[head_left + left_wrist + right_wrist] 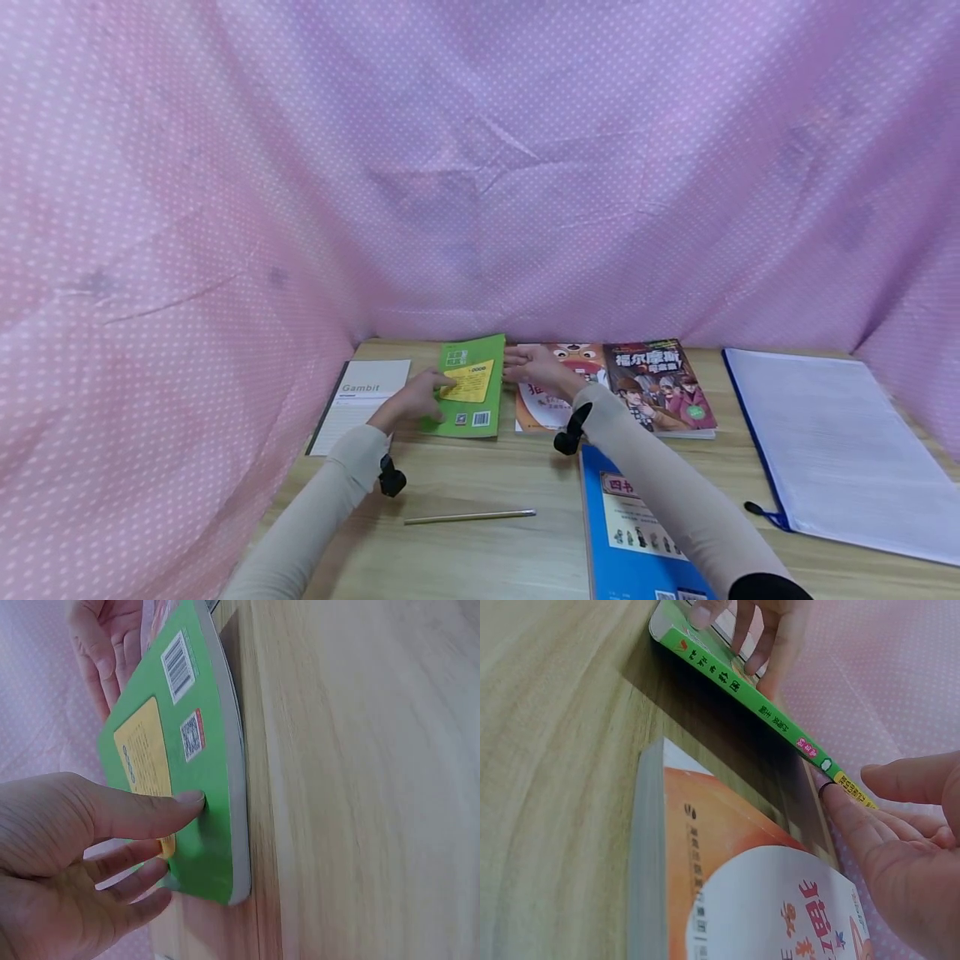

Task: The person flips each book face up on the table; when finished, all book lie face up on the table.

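A green book lies back cover up near the table's far edge, tilted off the wood. My left hand grips its left edge: in the left wrist view the thumb presses on the green cover while the other fingers curl under the edge. My right hand is at the book's right side. In the right wrist view a finger and the thumb pinch the green spine near its far end. An orange book lies just right of it.
A white Gambit notebook lies to the left, against the pink dotted curtain. A dark comic book lies right of the orange one. A blue book, a pencil and a white folder lie nearer me.
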Demonstrator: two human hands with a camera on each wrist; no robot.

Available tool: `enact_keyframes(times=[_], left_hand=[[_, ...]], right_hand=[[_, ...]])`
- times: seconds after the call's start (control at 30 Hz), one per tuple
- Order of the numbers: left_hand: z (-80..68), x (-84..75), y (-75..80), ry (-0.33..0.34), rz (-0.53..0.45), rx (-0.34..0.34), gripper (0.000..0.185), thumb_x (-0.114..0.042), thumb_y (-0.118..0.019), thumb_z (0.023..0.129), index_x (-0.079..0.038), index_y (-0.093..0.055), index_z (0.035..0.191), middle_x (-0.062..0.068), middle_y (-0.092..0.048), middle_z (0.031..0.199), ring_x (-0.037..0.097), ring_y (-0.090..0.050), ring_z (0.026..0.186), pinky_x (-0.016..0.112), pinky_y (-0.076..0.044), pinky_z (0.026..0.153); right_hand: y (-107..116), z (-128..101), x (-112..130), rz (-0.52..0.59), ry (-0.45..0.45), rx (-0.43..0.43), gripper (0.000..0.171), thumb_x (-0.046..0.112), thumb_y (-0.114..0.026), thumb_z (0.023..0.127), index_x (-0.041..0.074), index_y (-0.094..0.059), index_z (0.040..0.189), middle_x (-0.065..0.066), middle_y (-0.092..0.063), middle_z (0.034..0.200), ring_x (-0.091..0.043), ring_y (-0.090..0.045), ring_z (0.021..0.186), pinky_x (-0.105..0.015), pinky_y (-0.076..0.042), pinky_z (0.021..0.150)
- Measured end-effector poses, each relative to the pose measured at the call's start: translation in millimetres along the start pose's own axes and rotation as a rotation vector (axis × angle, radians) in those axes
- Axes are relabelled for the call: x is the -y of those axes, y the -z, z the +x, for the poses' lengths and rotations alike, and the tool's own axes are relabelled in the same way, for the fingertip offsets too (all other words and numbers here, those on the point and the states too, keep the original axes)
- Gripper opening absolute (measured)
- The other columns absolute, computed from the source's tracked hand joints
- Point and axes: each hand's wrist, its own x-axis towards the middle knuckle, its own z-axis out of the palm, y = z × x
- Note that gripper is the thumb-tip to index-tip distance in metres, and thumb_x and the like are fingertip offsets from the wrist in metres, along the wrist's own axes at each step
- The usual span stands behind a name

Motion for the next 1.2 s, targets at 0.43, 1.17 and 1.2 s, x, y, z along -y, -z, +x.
enact_keyframes(times=[0.43, 1.17, 1.2], left_hand=[[5.4, -8.7, -6.3, 0.009, -0.047, -0.007, 0.069, 0.002, -0.085, 0.076, -0.007, -0.061, 0.140, 0.016, -0.055, 0.141, 0.036, -0.051, 0.134, 0.053, -0.040, 0.118], [4.4, -13.5, -3.3, -0.012, -0.304, 0.100, 0.062, -0.001, -0.074, 0.089, -0.005, -0.053, 0.147, 0.019, -0.053, 0.149, 0.038, -0.047, 0.139, 0.053, -0.036, 0.121], [4.6, -14.5, -3.7, -0.011, -0.313, 0.107, 0.061, -0.002, -0.073, 0.090, -0.005, -0.053, 0.147, 0.018, -0.052, 0.150, 0.037, -0.047, 0.139, 0.053, -0.036, 0.121]], right_hand=[[-4, -9, 5, 0.087, -0.002, 0.031, 0.068, -0.009, -0.054, 0.099, 0.004, -0.028, 0.160, -0.017, -0.038, 0.162, -0.033, -0.042, 0.147, -0.040, -0.045, 0.116], [-8, -21, 8, 0.052, 0.087, -0.007, 0.075, -0.012, -0.062, 0.094, 0.010, -0.033, 0.160, -0.012, -0.043, 0.160, -0.028, -0.044, 0.146, -0.036, -0.049, 0.111], [-8, -21, 8, 0.054, 0.084, -0.022, 0.075, -0.012, -0.062, 0.093, 0.012, -0.035, 0.159, -0.011, -0.044, 0.159, -0.027, -0.045, 0.146, -0.036, -0.049, 0.111]])
